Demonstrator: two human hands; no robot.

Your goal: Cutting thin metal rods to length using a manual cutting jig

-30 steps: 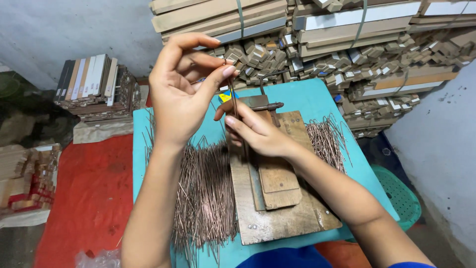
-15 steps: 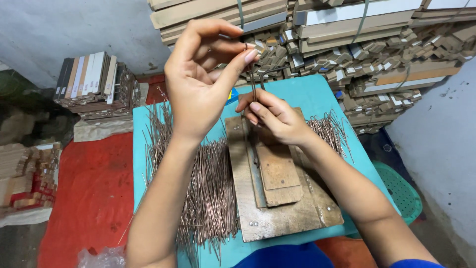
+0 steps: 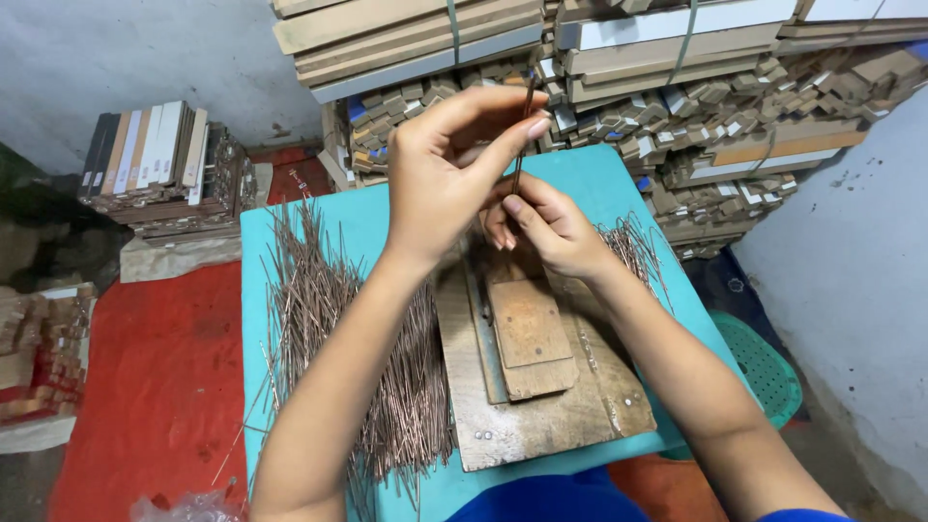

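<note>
Left hand (image 3: 440,184) now raised higher than a second ago, pinching thin rod (image 3: 522,135) upright; right hand (image 3: 541,227) just below, fingertips pinching its lower end, above wooden jig (image 3: 541,387); rod pile (image 3: 329,319) lying below left forearm.

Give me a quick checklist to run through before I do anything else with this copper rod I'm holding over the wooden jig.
1. Left hand pinches the thin copper rod between thumb and fingertips: ok.
2. Right hand touches the rod's lower end: ok.
3. Rod stands roughly upright above the wooden jig: ok.
4. Jig lies flat on the teal table: ok.
5. Loose pile of copper rods lies beside the jig, near the left forearm: ok.
6. Rod's lower tip seated in the jig: cannot tell, the right hand hides it.
</note>
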